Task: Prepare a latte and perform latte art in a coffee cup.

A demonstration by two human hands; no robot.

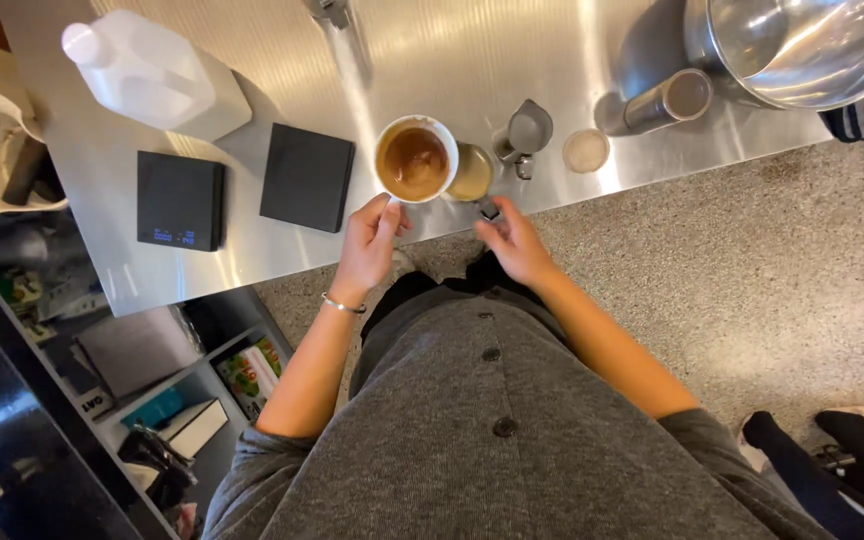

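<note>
Overhead view of a steel worktop (512,60) with a person standing at its near edge. The left hand (370,240) is closed on the near side of a white cup (415,160) holding brown, crema-topped coffee; the cup sits at the near edge of the worktop, roughly midway along it. The right hand (512,240) has its fingers curled narrowly around the dark handle of a small metal pitcher (472,173), which touches the right side of the cup and shows a pale liquid inside.

The cup looks ceramic: rigid, smooth-glazed, breakable, and moderately heavy while filled. Its liquid surface lies near the rim, so it probably needs to be kept level; the side wall or handle, where the left hand already sits, is the sensible place to hold it. The pitcher appears thin-walled steel, light, stiff and slick, best controlled by its handle.

Farther along the worktop: a second, grey pitcher (524,133), a small round cup of pale contents (586,150), a steel cylinder lying on its side (667,100), and a large metal bowl (802,45) at the far right corner. To the left lie two black square scales (180,200) (306,177) and a white plastic jug (152,75).
</note>
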